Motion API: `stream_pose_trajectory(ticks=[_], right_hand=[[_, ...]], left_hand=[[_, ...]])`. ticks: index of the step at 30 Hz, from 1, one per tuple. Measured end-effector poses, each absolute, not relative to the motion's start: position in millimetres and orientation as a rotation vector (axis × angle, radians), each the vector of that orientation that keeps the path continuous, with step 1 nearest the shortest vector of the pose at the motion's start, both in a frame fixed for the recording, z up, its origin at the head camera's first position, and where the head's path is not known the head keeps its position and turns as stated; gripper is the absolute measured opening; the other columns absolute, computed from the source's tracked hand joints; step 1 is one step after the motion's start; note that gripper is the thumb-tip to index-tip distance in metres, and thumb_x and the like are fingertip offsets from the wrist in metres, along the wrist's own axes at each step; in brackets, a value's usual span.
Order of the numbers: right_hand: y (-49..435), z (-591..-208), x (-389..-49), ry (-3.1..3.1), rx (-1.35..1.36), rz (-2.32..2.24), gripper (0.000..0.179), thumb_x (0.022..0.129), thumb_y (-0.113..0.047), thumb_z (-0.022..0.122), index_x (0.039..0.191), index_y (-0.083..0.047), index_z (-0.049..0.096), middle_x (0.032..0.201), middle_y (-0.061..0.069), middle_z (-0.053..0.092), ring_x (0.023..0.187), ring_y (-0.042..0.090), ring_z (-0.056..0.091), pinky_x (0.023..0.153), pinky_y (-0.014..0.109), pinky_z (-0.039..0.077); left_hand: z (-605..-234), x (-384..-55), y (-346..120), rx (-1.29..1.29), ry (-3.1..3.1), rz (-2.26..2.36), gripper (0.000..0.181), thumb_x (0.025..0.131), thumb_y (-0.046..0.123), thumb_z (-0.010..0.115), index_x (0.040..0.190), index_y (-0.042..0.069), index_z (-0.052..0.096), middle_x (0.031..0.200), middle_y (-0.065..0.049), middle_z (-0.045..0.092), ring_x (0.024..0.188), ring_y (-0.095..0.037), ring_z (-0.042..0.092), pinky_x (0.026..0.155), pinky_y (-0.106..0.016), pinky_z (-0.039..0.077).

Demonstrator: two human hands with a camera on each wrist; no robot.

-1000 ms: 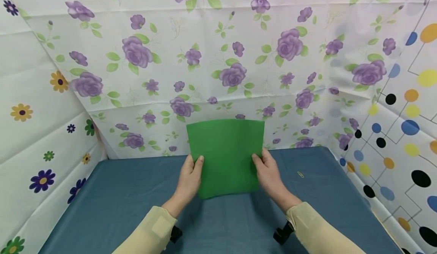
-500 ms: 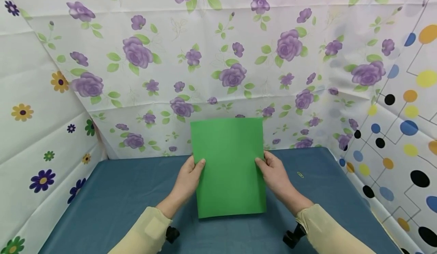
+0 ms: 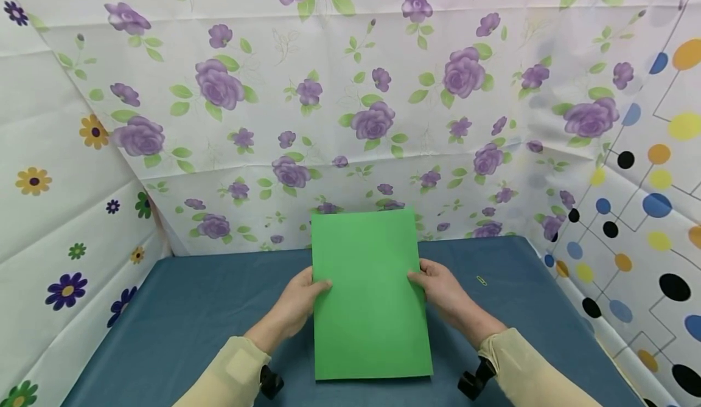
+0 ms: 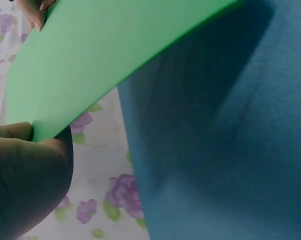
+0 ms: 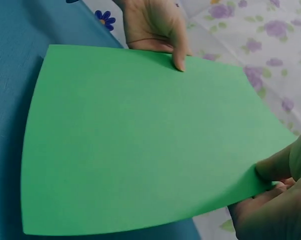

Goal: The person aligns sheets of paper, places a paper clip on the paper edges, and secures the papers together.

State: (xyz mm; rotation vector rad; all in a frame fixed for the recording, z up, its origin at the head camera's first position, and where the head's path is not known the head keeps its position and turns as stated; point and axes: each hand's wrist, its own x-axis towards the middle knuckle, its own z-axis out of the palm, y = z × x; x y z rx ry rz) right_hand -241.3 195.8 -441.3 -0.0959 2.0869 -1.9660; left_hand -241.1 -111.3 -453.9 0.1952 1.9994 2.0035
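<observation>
A green sheet of paper (image 3: 369,309) is held up over the blue table, its face toward the head camera and its far edge overlapping the back curtain. My left hand (image 3: 298,300) pinches its left edge, thumb on the front face and the other fingers behind. On the opposite edge my right hand (image 3: 443,288) grips the sheet the same way. The right wrist view shows the sheet slightly bowed, with the right thumb (image 5: 274,165) pressed on it. In the left wrist view the sheet (image 4: 90,65) rises at a slant from the left hand (image 4: 28,175).
A small yellow paper clip (image 3: 482,280) lies on the blue tablecloth (image 3: 208,309) to the right of the sheet. Behind stands a white curtain (image 3: 328,48) with purple roses. Patterned sheets also close off the left and right sides.
Both hands have lowered the green sheet and brought it nearer. It has tilted, so more of its length faces the head camera. The grip at both edges stays; the paper clip has not moved.
</observation>
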Motion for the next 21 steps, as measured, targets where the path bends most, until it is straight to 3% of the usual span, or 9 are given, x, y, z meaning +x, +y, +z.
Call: stream_pose_trajectory(ticks=[21], right_hand=[[204, -500, -257, 1.997, -0.099, -1.929, 0.049, 0.109, -0.003, 0.043, 0.154, 0.010, 0.030, 0.143, 0.027, 0.050, 0.120, 0.031, 0.060, 0.099, 0.047, 0.053]], left_hand=[[-500, -253, -117, 0.200, 1.911, 1.898, 0.043, 0.109, 0.006, 0.047, 0.147, -0.010, 0.035, 0.127, -0.019, 0.061, 0.107, -0.027, 0.067, 0.089, -0.044, 0.059]])
